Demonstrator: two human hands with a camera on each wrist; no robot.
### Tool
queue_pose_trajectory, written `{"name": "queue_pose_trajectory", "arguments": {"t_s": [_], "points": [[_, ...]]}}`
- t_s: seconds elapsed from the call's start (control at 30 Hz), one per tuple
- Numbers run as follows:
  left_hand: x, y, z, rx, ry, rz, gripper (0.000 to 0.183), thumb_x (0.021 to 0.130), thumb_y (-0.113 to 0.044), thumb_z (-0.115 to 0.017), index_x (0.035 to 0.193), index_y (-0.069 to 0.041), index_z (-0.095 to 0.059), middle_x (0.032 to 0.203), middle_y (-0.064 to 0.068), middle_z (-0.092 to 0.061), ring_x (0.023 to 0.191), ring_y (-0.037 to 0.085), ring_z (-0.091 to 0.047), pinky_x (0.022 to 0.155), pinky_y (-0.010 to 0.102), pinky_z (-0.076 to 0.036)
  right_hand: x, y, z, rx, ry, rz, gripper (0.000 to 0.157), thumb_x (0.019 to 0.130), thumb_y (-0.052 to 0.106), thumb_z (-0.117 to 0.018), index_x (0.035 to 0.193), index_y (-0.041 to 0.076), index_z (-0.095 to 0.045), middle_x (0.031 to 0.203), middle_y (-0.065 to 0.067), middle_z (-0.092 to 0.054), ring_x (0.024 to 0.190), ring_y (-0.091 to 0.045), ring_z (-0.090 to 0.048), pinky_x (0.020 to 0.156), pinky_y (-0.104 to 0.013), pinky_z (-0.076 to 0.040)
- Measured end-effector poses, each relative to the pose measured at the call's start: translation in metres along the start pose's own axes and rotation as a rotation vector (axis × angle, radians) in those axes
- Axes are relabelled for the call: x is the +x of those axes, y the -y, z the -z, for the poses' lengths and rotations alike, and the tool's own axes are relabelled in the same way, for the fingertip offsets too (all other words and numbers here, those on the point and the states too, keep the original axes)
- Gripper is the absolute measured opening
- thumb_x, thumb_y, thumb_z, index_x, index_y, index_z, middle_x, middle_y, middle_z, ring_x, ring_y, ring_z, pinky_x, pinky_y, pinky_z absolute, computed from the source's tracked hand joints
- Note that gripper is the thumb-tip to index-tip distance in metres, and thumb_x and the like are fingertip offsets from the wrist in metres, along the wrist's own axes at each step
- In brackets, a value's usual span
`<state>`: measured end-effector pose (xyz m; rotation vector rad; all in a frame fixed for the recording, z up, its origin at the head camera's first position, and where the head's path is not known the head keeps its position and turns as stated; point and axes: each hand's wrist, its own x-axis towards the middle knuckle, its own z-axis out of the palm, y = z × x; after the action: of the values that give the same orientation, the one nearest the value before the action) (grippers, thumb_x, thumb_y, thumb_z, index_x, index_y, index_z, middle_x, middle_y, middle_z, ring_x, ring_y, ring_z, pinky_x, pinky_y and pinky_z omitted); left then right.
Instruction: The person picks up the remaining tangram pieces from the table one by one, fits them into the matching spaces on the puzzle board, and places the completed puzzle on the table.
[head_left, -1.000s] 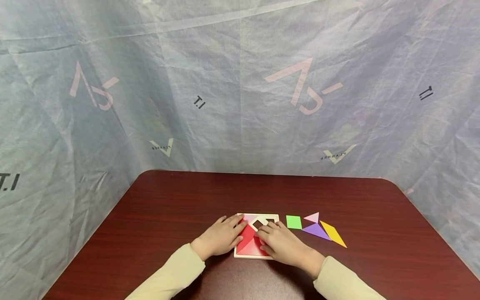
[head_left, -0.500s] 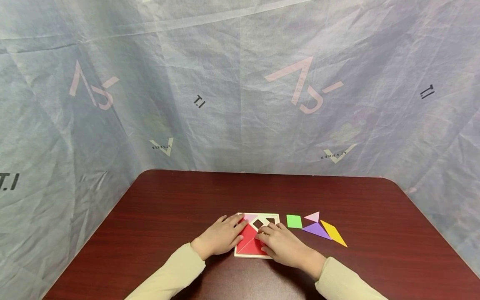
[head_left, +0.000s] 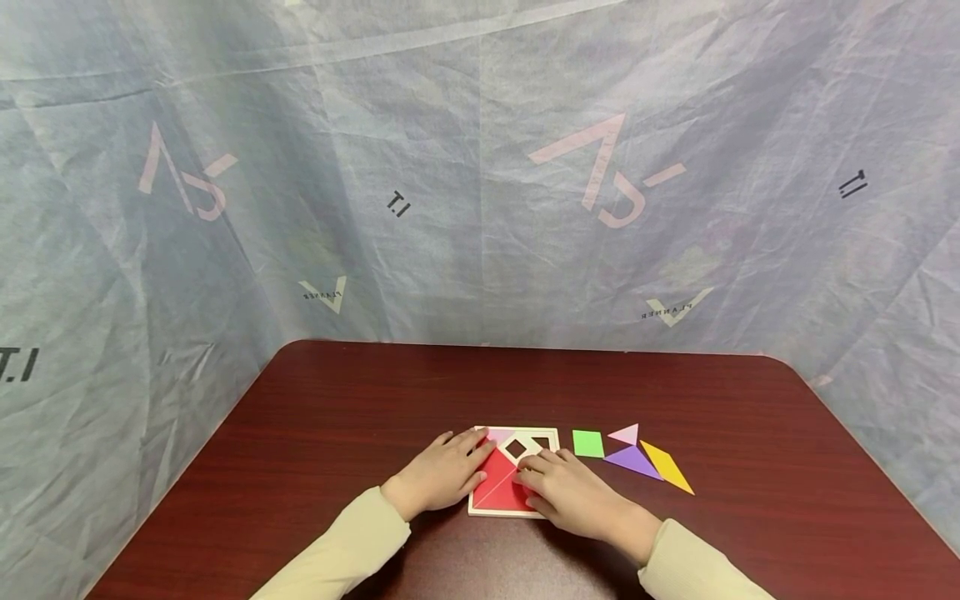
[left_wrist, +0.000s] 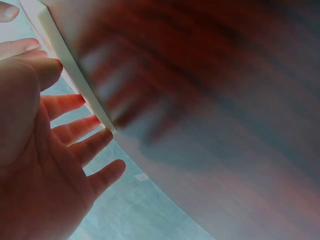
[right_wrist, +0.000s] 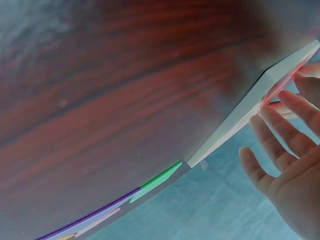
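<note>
A pale-rimmed tangram tray (head_left: 504, 513) lies flat on the table. Two red triangles fill its left and front parts, the front red triangle (head_left: 497, 498) partly under my right hand; a pink area (head_left: 499, 436) shows at the back left. Dark cutouts show toward the back right. My left hand (head_left: 437, 477) rests on the tray's left side, fingers extended. My right hand (head_left: 567, 493) lies over its right side, fingers slightly bent and fingertips on the red surface. In the right wrist view, those fingers are spread beside the tray rim (right_wrist: 225, 127).
Right of the tray lie a green square (head_left: 588, 443), a small pink triangle (head_left: 627, 434), a purple triangle (head_left: 635, 462) and a yellow parallelogram (head_left: 667, 467). A grey printed cloth (head_left: 480, 250) hangs behind the dark red table (head_left: 375, 392).
My right hand has slid slightly to the right, uncovering a bit more of the tray. The front red triangle has lost its pale glare. My left hand has stayed put.
</note>
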<state>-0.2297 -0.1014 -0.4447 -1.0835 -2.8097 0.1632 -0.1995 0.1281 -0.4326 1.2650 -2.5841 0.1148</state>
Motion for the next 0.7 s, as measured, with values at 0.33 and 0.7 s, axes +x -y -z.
{"name": "queue_pose_trajectory", "arguments": {"t_s": [0.33, 0.7], "points": [[-0.0003, -0.0002, 0.0025, -0.018, 0.007, -0.002, 0.046, 0.094, -0.035, -0.045, 0.135, -0.014, -0.046, 0.141, 0.008, -0.042, 0.128, 0.021, -0.043, 0.1, 0.043, -0.038, -0.0058, -0.0008, 0.0, -0.008, -0.024, 0.038, 0.022, 0.08, 0.021, -0.067, 0.102, 0.016, -0.066, 0.104, 0.001, -0.062, 0.097, -0.016, -0.056, 0.078, -0.037, -0.046], [-0.0005, 0.0, 0.0018, -0.026, -0.001, -0.006, 0.046, 0.094, -0.035, -0.044, 0.135, -0.014, -0.046, 0.141, 0.008, -0.042, 0.129, 0.021, -0.042, 0.101, 0.043, -0.038, -0.0054, 0.0, -0.0039, 0.009, -0.004, 0.021, 0.024, 0.081, 0.023, -0.065, 0.104, 0.017, -0.066, 0.107, 0.002, -0.061, 0.099, -0.015, -0.054, 0.078, -0.037, -0.047]]}}
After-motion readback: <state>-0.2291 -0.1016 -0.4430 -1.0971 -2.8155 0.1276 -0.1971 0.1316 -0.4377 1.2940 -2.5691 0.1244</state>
